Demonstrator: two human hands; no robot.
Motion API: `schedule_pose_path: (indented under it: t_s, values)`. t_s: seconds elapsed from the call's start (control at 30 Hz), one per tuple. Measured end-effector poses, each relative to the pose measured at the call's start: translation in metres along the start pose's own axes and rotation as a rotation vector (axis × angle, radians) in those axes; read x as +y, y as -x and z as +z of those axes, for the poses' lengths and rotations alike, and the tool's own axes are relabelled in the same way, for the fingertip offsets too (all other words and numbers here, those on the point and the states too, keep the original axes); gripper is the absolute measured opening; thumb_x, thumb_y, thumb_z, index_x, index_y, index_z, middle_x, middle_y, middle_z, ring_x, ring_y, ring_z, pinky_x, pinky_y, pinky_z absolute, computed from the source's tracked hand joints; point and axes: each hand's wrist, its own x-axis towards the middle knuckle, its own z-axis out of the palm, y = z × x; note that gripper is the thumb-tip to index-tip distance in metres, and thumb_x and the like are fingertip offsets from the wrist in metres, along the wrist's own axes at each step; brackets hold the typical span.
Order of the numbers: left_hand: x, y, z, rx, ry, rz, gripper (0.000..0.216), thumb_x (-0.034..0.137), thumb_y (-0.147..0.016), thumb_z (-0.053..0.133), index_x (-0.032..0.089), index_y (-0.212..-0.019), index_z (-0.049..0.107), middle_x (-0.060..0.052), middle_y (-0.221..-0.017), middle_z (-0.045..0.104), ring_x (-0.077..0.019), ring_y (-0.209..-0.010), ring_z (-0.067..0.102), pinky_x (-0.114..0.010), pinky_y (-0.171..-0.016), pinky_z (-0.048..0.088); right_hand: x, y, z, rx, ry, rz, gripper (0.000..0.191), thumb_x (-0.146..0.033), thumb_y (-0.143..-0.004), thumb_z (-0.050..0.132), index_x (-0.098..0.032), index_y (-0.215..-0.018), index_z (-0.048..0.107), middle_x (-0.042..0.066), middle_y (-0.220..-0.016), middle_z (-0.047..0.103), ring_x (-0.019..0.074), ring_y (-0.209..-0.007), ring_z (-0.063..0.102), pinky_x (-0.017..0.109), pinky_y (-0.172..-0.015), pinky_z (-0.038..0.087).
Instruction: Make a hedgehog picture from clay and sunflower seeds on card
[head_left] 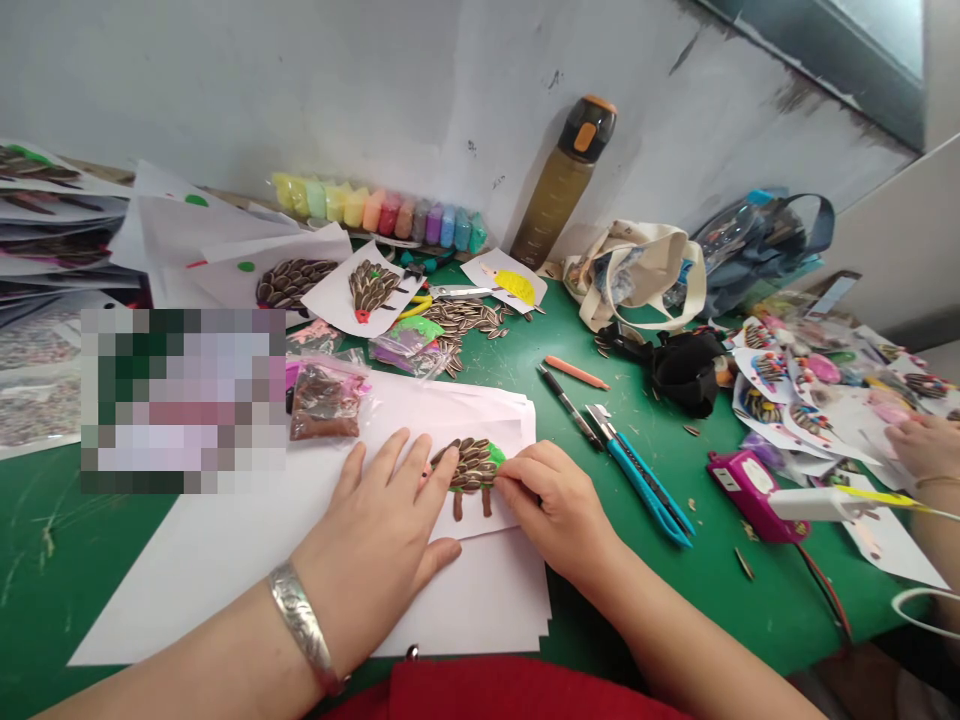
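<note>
On a small white paper card (435,522) lies a hedgehog-like animal figure (469,468), its body covered with striped sunflower seeds, with two brown legs below. Green clay (496,454) shows at the figure's right end. My left hand (379,505) rests flat with fingers spread over the card, its fingertips touching the figure's left part. At the right end, my right hand (559,505) has thumb and index finger pinched together against the green clay. Whatever is between those fingertips is hidden. Larger white sheets (480,590) lie beneath the card.
Loose sunflower seeds (469,318), scissors (457,292) and a bag of brown clay (326,400) lie beyond my hands. To the right are a pen (570,405), an orange pencil (577,372) and a blue cutter (645,480). A bottle (559,190) stands by the wall. Another person's hand (922,445) is far right.
</note>
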Motion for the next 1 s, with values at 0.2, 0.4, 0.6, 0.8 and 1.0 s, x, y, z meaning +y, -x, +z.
schedule_pose_path:
  t_s: [0.2,0.4,0.6,0.8,1.0]
  values:
    - [0.001,0.0,0.001,0.011,0.003,0.002,0.064,0.046,-0.083,0.061,0.019,-0.139,0.047,-0.016,-0.143,0.047,-0.0389,-0.134,0.035,-0.061,-0.104,0.031,0.0,-0.002,0.004,-0.008,0.015,-0.013,0.015,-0.015,-0.09,0.053,-0.018,-0.082,0.065,0.003,-0.073,0.059,0.017,-0.075,0.054,0.029,-0.07,0.044]
    - [0.0,0.0,0.001,0.008,0.006,-0.007,0.064,0.046,-0.083,0.061,0.019,-0.139,0.046,-0.016,-0.143,0.047,-0.0387,-0.134,0.035,-0.061,-0.105,0.03,0.001,-0.002,0.003,0.01,0.007,0.015,0.012,-0.015,-0.088,0.055,-0.018,-0.082,0.065,0.003,-0.073,0.06,0.0167,-0.075,0.054,0.029,-0.07,0.043]
    - [-0.001,-0.001,0.001,0.012,0.012,-0.002,0.064,0.047,-0.084,0.06,0.02,-0.139,0.046,-0.016,-0.143,0.047,-0.0389,-0.134,0.035,-0.06,-0.105,0.03,0.002,-0.003,0.004,0.021,0.008,0.036,0.01,-0.016,-0.088,0.056,-0.018,-0.086,0.065,0.003,-0.076,0.061,0.0171,-0.075,0.055,0.03,-0.071,0.043]
    - [0.0,0.0,0.002,0.019,0.011,-0.005,0.064,0.046,-0.083,0.061,0.019,-0.139,0.046,-0.017,-0.143,0.047,-0.039,-0.134,0.036,-0.061,-0.105,0.03,0.003,-0.003,0.005,0.016,-0.008,0.039,0.011,-0.017,-0.088,0.055,-0.018,-0.087,0.066,0.003,-0.076,0.061,0.0171,-0.076,0.055,0.03,-0.07,0.044]
    - [0.0,0.0,0.001,0.001,0.033,-0.014,0.064,0.048,-0.084,0.059,0.02,-0.14,0.045,-0.016,-0.144,0.046,-0.0384,-0.134,0.035,-0.061,-0.105,0.03,0.005,-0.014,-0.016,0.051,-0.006,0.062,0.013,-0.02,-0.09,0.053,-0.02,-0.088,0.066,0.003,-0.081,0.063,0.0164,-0.079,0.057,0.028,-0.072,0.045]
